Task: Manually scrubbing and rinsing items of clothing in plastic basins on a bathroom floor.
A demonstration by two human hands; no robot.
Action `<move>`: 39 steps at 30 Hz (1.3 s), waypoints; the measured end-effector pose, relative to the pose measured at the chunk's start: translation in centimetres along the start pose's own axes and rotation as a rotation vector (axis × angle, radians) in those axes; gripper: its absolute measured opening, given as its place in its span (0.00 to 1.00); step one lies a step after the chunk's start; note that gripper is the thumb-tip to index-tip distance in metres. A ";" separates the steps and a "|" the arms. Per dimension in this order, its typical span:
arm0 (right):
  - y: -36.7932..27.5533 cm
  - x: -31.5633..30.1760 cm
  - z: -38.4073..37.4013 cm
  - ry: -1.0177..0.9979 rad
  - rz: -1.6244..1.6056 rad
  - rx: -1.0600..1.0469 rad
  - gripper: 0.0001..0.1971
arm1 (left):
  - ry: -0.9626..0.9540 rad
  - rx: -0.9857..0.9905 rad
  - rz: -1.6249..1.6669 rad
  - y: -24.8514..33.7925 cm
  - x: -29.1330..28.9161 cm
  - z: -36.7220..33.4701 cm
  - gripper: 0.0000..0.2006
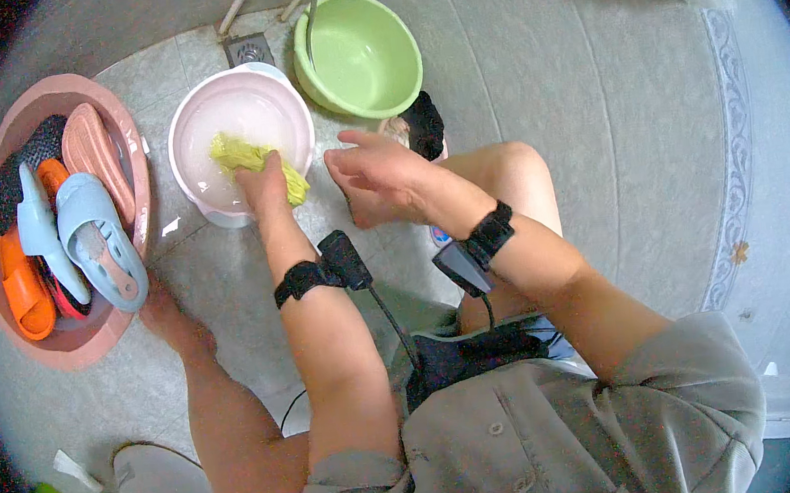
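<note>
While the yellow-green crumpled cloth (255, 159) sits in the white round plastic basin (196, 123) just above the middle of the frame, the left hand (264, 185) is clamped down on it, fingers curled around the bunched fabric at the basin's near rim. Looks like there's water in that basin (hard to say how much, it's all pale in there).

The right hand (372, 177) is just to the right of the basin, not holding anything, fingers loosely spread and slightly curved, thumb pointing back toward the cloth. It's near the basin but not touching it as far as I can see. Both wrists have a black strap with a small black device (344, 259) on it, with cables running down toward the lap.

Moving outward: a light green round plastic basin (395, 94) sits at the top centre, right up against the white one, and a dark bundle of fabric (423, 123) lies just below it, next to the right hand. Over at the left of the frame is a pink oval plastic tub (76, 344) full of footwear: a pale blue rubber slipper (98, 239), an orange one (22, 292), a pink one (93, 147) and something dark underneath. Everything rests on a grey tiled floor (591, 113), with a small metal drain (248, 49) at the top behind the white basin.
</note>
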State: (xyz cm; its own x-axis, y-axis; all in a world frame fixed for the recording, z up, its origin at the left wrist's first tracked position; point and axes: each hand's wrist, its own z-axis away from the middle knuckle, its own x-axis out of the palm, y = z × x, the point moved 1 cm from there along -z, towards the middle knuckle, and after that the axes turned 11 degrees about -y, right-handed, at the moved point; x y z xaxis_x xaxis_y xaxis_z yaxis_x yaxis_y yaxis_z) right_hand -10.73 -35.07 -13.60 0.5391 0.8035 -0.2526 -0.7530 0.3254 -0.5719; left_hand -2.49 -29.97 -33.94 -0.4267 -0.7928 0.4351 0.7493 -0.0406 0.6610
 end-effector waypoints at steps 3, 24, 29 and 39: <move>-0.1 -1.8 -0.5 -0.036 -0.285 -0.047 0.31 | 0.078 -0.016 -0.735 1.4 1.5 0.6 0.28; -9.9 -2.6 6.1 -0.617 -0.307 -0.448 0.26 | 0.149 0.196 -1.256 9.3 -1.2 10.4 0.18; -10.3 -3.9 5.5 -0.587 -0.308 -0.428 0.25 | 0.247 0.065 -1.203 10.2 2.4 13.1 0.21; -10.7 -4.3 5.1 -0.641 -0.288 -0.525 0.26 | 0.069 0.138 -0.994 11.9 2.7 18.9 0.33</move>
State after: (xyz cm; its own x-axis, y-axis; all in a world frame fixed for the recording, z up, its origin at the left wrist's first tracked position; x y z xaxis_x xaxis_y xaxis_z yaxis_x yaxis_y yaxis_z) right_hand -6.92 -39.47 -2.38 0.2469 0.9022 0.3537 -0.2642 0.4139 -0.8712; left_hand -4.31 -21.06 -13.34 -0.7931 -0.4714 -0.3857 0.0022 -0.6354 0.7722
